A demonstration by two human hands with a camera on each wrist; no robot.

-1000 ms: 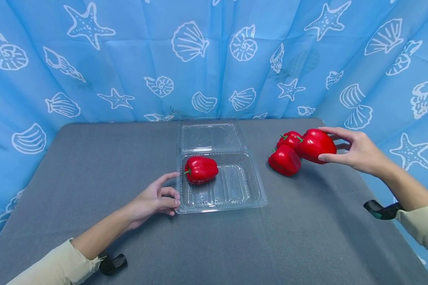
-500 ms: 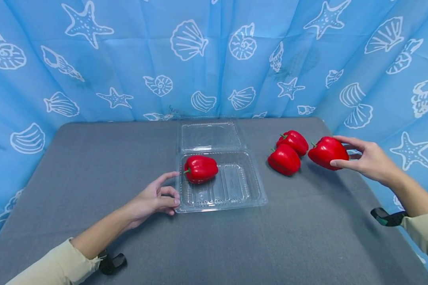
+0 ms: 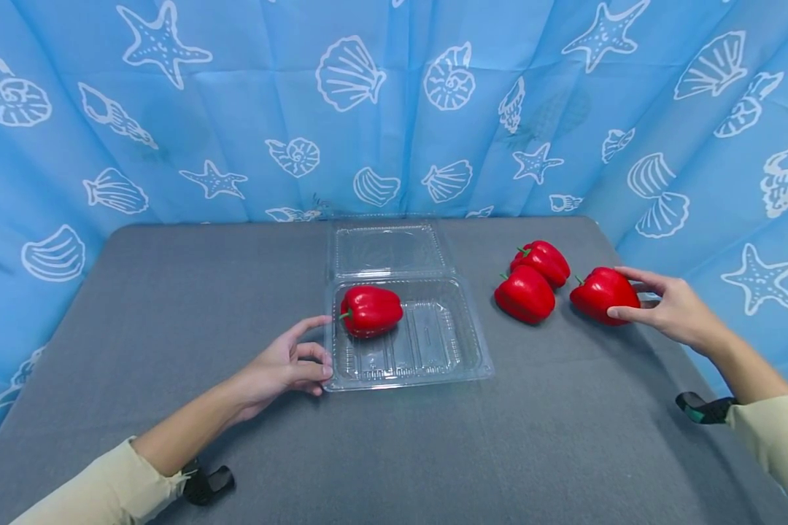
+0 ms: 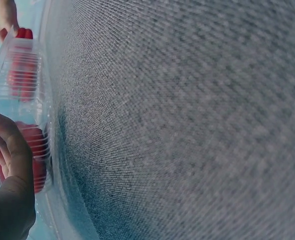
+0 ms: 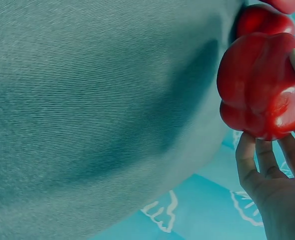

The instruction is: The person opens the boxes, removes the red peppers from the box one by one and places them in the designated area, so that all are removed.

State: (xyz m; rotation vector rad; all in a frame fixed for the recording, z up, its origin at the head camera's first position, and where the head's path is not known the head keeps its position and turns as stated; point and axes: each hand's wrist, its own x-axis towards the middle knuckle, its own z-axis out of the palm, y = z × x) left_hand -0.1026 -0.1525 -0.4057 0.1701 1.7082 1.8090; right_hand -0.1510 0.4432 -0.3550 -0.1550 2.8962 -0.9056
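Observation:
My right hand (image 3: 673,306) holds a red bell pepper (image 3: 603,293) low at the table's right side, fingers and thumb spread around its blunt end. In the right wrist view this bell pepper (image 5: 260,85) shows its lobed bottom, with fingertips against it. My left hand (image 3: 289,364) holds the left rim of a clear plastic clamshell container (image 3: 427,372) at its near corner, index finger along the edge. One red bell pepper (image 3: 371,311) lies on its side in the container's left part. The left wrist view shows it through the ribbed wall.
Two more red bell peppers, a front one (image 3: 525,294) and a back one (image 3: 541,262), lie together right of the container. The container's lid (image 3: 389,249) lies folded back behind it. A grey cloth covers the table (image 3: 203,292); a blue shell-print curtain (image 3: 381,131) hangs behind.
My right hand has moved right and down with its bell pepper, away from the two lying together. The left hand and container have stayed in place.

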